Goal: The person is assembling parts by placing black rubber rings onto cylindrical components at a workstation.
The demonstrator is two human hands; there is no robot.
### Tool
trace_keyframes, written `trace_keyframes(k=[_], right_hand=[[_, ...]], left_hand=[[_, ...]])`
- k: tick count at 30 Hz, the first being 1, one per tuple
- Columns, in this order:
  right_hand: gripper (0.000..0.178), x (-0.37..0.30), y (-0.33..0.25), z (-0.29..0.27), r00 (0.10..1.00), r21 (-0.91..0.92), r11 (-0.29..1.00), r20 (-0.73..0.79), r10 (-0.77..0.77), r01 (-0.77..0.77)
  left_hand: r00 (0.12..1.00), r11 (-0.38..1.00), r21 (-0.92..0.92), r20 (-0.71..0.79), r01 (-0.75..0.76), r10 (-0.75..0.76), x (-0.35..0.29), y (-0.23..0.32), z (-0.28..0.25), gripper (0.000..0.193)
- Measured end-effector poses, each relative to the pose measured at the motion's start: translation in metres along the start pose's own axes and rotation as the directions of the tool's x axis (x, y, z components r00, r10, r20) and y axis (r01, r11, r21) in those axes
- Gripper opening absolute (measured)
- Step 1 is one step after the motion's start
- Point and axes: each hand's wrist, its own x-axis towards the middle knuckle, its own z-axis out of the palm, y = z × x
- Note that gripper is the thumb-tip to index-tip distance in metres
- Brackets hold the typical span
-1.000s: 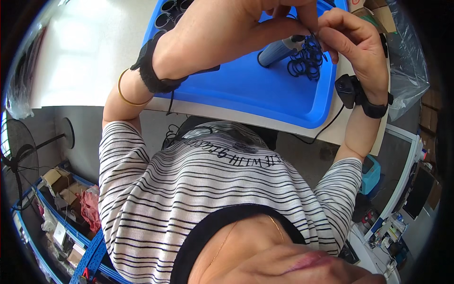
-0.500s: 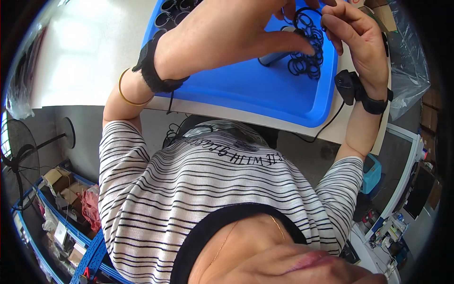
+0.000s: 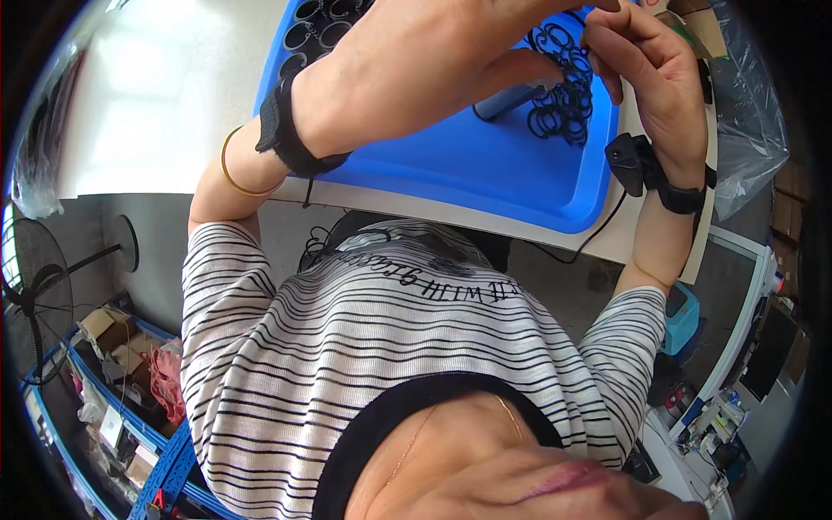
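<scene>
My left hand [image 3: 459, 61] reaches across the blue tray [image 3: 485, 186] from the left, its thumb stretched out to the right. Its other fingers are hidden or cut off by the top edge. Facing it is my right hand [image 3: 659, 74], with fingers bent and pressed together near the tray's right rim. A short dark arc of a thin black ring shows between the hands, by the right fingertips; the rest of it is hidden. Below the left thumb lies a grey-blue cylinder [image 3: 504, 101]. Beside it is a loose pile of black open rings [image 3: 559, 117].
Several dark round tubes [image 3: 335, 35] stand in the tray's far left part. The tray rests on a pale table [image 3: 156, 130]. Clear plastic sheeting [image 3: 750, 130] hangs at the right. A black fan [image 3: 35, 295] and blue shelving [image 3: 165, 468] are at the left.
My left hand and wrist have shifted slightly right and down. The black ring that showed between my hands is now mostly hidden. My right fingers have moved slightly left.
</scene>
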Motion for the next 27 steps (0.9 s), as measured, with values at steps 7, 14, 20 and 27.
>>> trace_keyframes(k=[7,14,20,27], right_hand=[[0.022,-0.008,-0.001,-0.018,0.999,-0.217,0.976,-0.041,0.019,-0.027],[0.019,-0.023,0.003,-0.037,0.999,-0.054,0.999,-0.035,-0.008,0.007],[0.015,-0.008,-0.005,-0.012,0.999,-0.294,0.955,-0.028,0.028,-0.035],[0.016,0.000,-0.002,-0.003,0.965,-0.399,0.883,-0.189,0.183,-0.246]], left_hand=[[0.930,0.849,-0.383,0.184,0.365,-0.317,0.002,-0.002,-0.008,0.056],[0.974,0.950,-0.254,0.180,0.180,-0.137,-0.002,-0.007,0.000,0.052],[0.968,0.947,-0.259,0.209,0.191,-0.138,-0.005,-0.010,0.002,0.052],[0.964,0.947,-0.254,0.225,0.197,-0.140,-0.002,-0.007,0.001,0.053]])
